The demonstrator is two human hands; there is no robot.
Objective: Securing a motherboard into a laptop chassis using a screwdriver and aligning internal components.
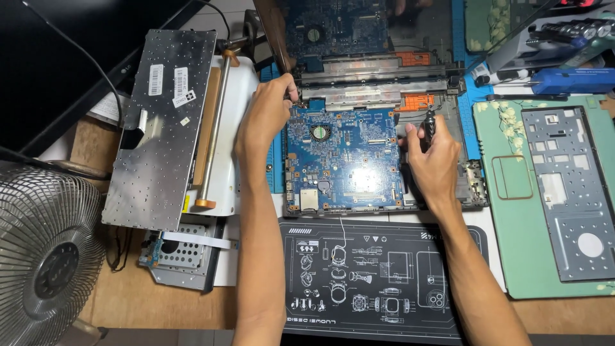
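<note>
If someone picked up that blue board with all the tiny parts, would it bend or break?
The blue circuit board looks thin, flat and rigid, so it would probably stay stiff rather than flop. It likely weighs little for its size. Its many small soldered parts suggest it is fragile; the left hand touches only its corner, and the right hand holds a screwdriver at its edge.

Bright, even overhead light leaves a white glare patch on the blue circuit board (pixel 343 160), soft shadows, sharp focus, and slight bending at the edges.
</note>
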